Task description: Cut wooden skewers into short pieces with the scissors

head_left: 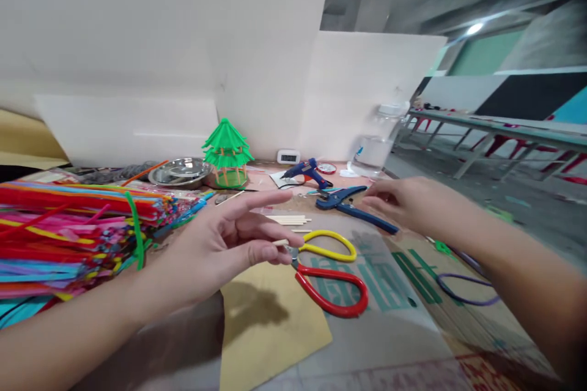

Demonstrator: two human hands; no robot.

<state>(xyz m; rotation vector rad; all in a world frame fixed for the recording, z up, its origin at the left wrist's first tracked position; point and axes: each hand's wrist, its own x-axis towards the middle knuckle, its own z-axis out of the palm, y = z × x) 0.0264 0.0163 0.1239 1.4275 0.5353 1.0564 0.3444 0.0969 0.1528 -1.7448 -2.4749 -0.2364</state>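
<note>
My left hand (229,238) hovers over the table centre, pinching a short pale wooden stick (281,242) between thumb and fingers, the index finger stretched out. Just right of it lie scissors (328,269) with one yellow and one red handle. My right hand (403,201) reaches over the blue-handled pliers (353,204), fingers apart, holding nothing. Several more pale sticks (288,219) lie between the hands.
A big pile of coloured pipe cleaners (77,226) fills the left. At the back stand a green paper pagoda (228,153), a steel bowl (180,172), a blue glue gun (306,171) and a clear bottle (378,143). A purple loop (463,290) lies right; yellow paper (270,324) lies near.
</note>
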